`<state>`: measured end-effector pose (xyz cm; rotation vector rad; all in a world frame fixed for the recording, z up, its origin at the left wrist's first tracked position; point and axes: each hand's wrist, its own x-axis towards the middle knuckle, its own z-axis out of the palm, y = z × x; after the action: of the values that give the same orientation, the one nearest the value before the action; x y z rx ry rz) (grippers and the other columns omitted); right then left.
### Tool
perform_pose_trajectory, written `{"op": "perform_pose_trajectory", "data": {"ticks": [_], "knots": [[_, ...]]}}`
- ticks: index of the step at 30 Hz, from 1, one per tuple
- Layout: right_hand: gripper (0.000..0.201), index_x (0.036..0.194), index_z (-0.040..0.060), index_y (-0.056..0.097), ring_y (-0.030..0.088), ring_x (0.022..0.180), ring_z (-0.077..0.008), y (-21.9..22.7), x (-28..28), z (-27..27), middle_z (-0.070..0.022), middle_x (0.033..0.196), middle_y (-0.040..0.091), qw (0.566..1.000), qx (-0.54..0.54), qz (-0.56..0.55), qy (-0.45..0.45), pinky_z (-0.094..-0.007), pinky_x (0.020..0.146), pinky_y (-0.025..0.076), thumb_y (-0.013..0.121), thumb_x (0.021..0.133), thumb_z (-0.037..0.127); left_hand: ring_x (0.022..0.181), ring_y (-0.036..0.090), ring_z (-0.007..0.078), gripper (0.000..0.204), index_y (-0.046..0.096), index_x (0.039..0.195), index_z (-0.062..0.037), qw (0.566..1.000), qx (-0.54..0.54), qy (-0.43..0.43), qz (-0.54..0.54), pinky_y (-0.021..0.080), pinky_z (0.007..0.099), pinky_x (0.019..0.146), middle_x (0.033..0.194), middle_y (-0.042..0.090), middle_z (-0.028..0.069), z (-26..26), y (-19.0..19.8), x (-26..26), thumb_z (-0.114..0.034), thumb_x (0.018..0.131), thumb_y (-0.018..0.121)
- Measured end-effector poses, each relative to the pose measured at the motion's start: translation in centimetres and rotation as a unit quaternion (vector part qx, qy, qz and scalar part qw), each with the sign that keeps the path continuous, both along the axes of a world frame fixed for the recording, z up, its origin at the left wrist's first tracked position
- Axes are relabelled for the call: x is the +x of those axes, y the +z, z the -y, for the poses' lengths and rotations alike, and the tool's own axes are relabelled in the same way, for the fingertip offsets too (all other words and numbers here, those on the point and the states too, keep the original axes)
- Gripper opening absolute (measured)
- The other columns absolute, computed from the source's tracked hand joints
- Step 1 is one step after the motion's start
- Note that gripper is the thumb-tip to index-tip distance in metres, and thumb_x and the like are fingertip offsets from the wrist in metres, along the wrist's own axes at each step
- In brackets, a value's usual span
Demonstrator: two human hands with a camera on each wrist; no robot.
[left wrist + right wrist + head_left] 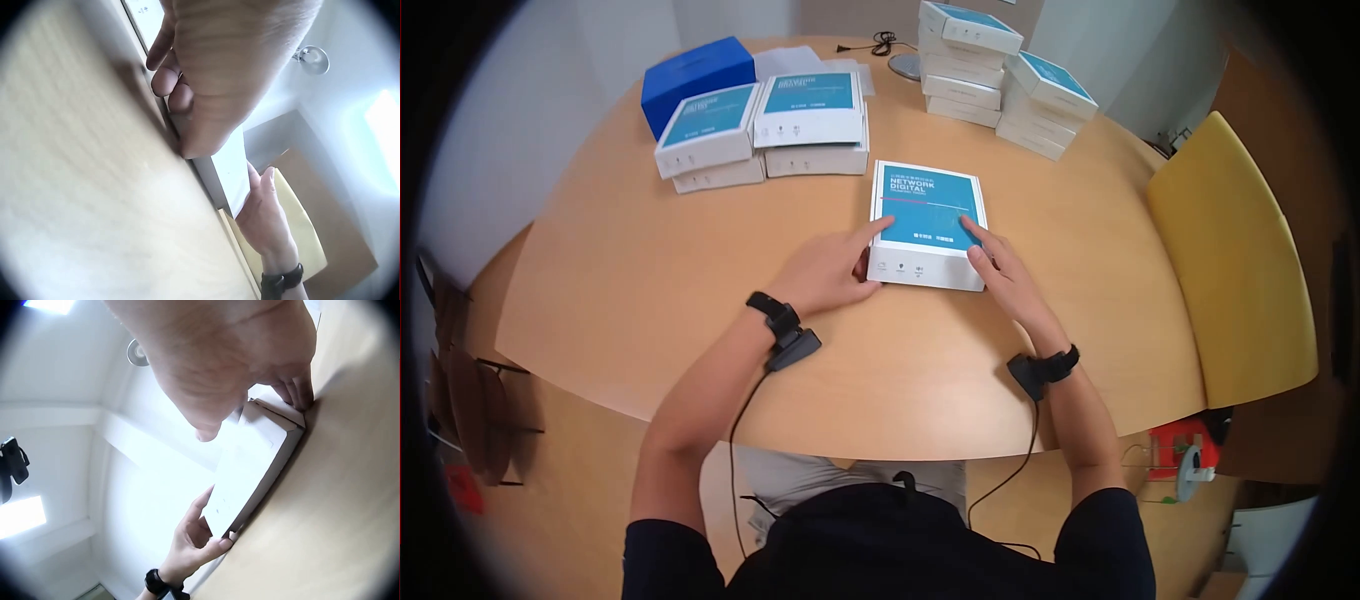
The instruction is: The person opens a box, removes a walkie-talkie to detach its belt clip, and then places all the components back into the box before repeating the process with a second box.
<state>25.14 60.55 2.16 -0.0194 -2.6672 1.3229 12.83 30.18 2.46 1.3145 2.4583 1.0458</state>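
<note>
Pale beech-coloured laminate, smooth and matt, rounded at the edge: the broad wooden surface (650, 290), carrying everything. Beside it on the right, a mustard-yellow upholstered chair (1230, 270), soft-looking, pushed close to the rim. Stacked along the far edge for storage, a pile of flat white-and-teal cardboard boxes (990, 70), several high and slightly askew; to the left, a lower group of the same boxes (770, 125), laid two deep in pairs, with a plain blue carton (695, 75) behind.

Set apart near the front rim, lying flat and face up: one flat white cardboard box with a teal printed lid (927, 222), crisp-cornered, glossy on top, matt white at the sides. Flanked on both sides, probably for steadying or squaring. Left hand (825, 270) pressed against the near left corner, forefinger stretched along the lid, lower fingers curled at the side wall in the left wrist view; a light grip on the box rather than a fist. Right hand (1000, 270) mirroring it at the right edge, fingertips tucked against the side wall, thumb loose.
</note>
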Motion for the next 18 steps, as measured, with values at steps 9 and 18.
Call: {"op": "perform_pose_trajectory", "data": {"ticks": [9, 18], "knots": [[0.059, 0.159, 0.0068, 0.055, 0.053, 0.144, -0.0233, 0.6, 0.2, -0.5, -0.0135, 0.158, 0.058, 0.997, -0.07, 0.0, 0.017, -0.0348, 0.119, 0.04, 0.045, 0.117, 0.048, 0.075, 0.07, 0.0217, 0.054, 0.068, 0.146, -0.0154, 0.994, 0.062, 0.001, -0.094, 0.057, 0.0341, 0.071, 0.089, 0.075, 0.0079, 0.7, 0.2, 0.3, -0.02, 0.093, 0.078], [0.057, 0.156, 0.0072, 0.059, 0.05, 0.147, -0.0243, 1.2, 0.0, -1.4, -0.0092, 0.161, 0.056, 0.985, -0.148, -0.09, -0.009, -0.0382, 0.121, 0.038, 0.039, 0.117, 0.043, 0.064, 0.065, 0.0181, 0.026, 0.081, 0.125, -0.0139, 0.959, 0.225, 0.078, -0.155, 0.052, 0.0301, 0.061, 0.083, 0.075, 0.0093, -0.8, 1.7, 0.7, -0.02, 0.1, 0.075]]}}
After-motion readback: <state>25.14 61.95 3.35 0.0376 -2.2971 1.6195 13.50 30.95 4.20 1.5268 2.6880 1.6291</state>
